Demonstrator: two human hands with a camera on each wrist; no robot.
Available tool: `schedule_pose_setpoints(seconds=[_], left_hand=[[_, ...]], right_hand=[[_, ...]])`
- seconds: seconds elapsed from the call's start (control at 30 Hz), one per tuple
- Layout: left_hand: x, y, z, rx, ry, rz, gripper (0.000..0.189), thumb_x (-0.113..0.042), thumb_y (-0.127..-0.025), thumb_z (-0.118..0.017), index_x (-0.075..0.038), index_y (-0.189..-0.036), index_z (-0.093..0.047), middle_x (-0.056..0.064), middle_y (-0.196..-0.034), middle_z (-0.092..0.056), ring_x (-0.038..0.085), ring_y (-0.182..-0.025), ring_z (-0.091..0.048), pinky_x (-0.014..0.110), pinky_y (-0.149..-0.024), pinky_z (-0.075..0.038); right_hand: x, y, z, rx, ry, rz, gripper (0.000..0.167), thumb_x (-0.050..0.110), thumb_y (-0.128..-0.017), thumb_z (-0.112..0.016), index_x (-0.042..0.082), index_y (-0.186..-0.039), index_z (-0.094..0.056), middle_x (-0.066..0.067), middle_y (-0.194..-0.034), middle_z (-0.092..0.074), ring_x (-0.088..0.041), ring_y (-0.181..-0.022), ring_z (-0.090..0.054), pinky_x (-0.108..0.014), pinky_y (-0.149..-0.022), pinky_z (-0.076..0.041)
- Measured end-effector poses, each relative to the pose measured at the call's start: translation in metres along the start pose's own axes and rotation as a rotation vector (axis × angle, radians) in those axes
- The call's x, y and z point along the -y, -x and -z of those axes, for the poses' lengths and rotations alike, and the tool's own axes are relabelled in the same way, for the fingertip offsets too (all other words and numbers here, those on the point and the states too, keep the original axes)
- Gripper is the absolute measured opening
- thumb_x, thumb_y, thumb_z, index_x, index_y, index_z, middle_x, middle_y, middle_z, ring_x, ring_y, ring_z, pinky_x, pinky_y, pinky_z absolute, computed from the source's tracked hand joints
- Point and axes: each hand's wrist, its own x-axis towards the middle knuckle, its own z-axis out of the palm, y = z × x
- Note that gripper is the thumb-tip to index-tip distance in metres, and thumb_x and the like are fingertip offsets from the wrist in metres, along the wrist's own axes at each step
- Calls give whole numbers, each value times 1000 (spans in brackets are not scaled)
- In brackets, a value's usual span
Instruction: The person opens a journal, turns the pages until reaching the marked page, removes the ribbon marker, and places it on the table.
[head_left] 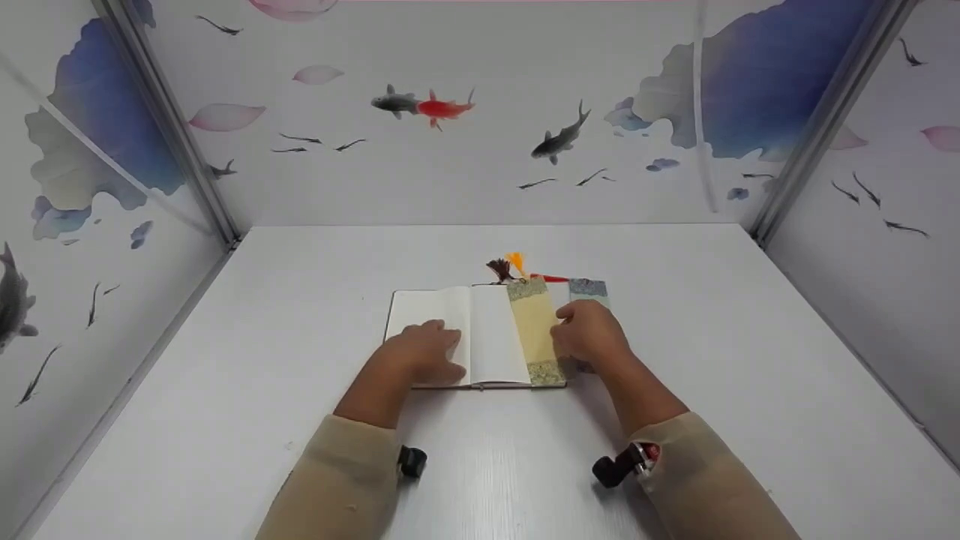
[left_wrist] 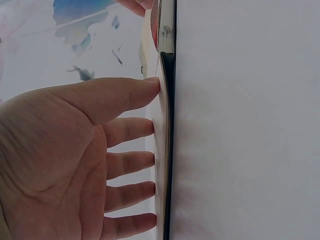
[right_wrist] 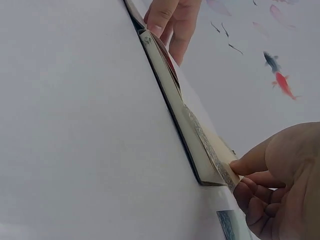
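Observation:
A notebook (head_left: pixel 495 330) with blank pages lies spread out on the white table. On its left page my left hand (head_left: pixel 427 351) rests, and the left wrist view shows the fingertips (left_wrist: pixel 147 159) straight against the paper. A yellow bookmark (head_left: pixel 535 322) with patterned ends lies slanted over the right page. My right hand (head_left: pixel 595 335) pinches its right edge; the thumb is on top in the right wrist view. Partly hidden beneath that hand is a blue-green bookmark (head_left: pixel 588 289), right of the notebook.
Beyond the notebook's top edge lie a dark brown tassel (head_left: pixel 498 268), an orange tassel (head_left: pixel 516 262) and a red tassel (head_left: pixel 551 278). Printed panels with fish and petals wall the table (head_left: pixel 225 420) at the back and both sides.

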Motion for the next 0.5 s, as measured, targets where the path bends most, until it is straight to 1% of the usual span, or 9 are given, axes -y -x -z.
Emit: schedule_pose_setpoints(seconds=[0.1, 0.17, 0.23, 0.27, 0.33, 0.37, 0.4, 0.5], left_hand=[[1, -1, -1, -3, 4, 0, 75, -45, -99, -69, -29, -166, -42, 4, -178, -31, 35, -166, -28, 59, -131, -31], [1, -2, -1, -4, 7, -4, 75, -45, -99, -69, -28, -166, -42, 4, -178, -31, 35, -166, -27, 60, -131, -31], [1, -2, -1, -4, 8, -9, 75, -45, -99, -69, -28, -166, -42, 5, -178, -31, 35, -166, -27, 60, -131, -30], [1, -2, -1, -4, 8, -11, 75, -45, -99, -69, -28, -166, -42, 5, -178, -31, 36, -166, -27, 60, -131, -30], [1, -1, -1, -5, 10, -14, 75, -45, -99, -70, -28, -166, -42, 5, -178, -31, 36, -166, -27, 61, -131, -30], [1, -1, -1, -6, 11, -14, 75, -45, -99, -70, -28, -166, -42, 5, -178, -31, 36, -166, -27, 60, -131, -30], [0, -1, -1, -7, 12, -13, 75, -45, -98, -70, -28, -166, -42, 5, -178, -31, 36, -166, -27, 61, -131, -30], [-1, 0, -1, -11, 13, -7, 75, -44, -98, -71, -28, -166, -43, 5, -177, -33, 36, -165, -29, 61, -131, -30]], right_hand=[[-3, -4, 2, 5, -86, -26, 41, 21, -103, -62, 9, -141, -70, -13, -142, -70, -26, -122, -65, -46, -105, -57], [-5, -7, 6, 20, -160, -49, 40, 22, -104, -61, 10, -142, -70, -14, -144, -68, -26, -122, -65, -43, -104, -57], [-10, -9, 13, 34, -225, -53, 40, 22, -105, -61, 10, -143, -69, -15, -144, -68, -24, -118, -65, -38, -97, -58], [-13, -10, 17, 39, -256, -57, 41, 23, -106, -61, 10, -144, -68, -15, -143, -68, -23, -114, -66, -35, -92, -58], [-19, -11, 28, 42, -311, -55, 43, 23, -107, -59, 10, -146, -66, -16, -139, -68, -21, -105, -65, -30, -81, -55], [-23, -12, 34, 37, -333, -62, 43, 23, -107, -58, 10, -148, -65, -16, -139, -68, -20, -103, -64, -29, -78, -53], [-26, -12, 41, 32, -353, -71, 44, 23, -107, -57, 10, -149, -63, -16, -139, -67, -19, -102, -63, -29, -76, -51], [-37, -16, 58, 3, -398, -136, 46, 24, -108, -56, 12, -152, -61, -13, -142, -64, -19, -106, -61, -30, -79, -50]])
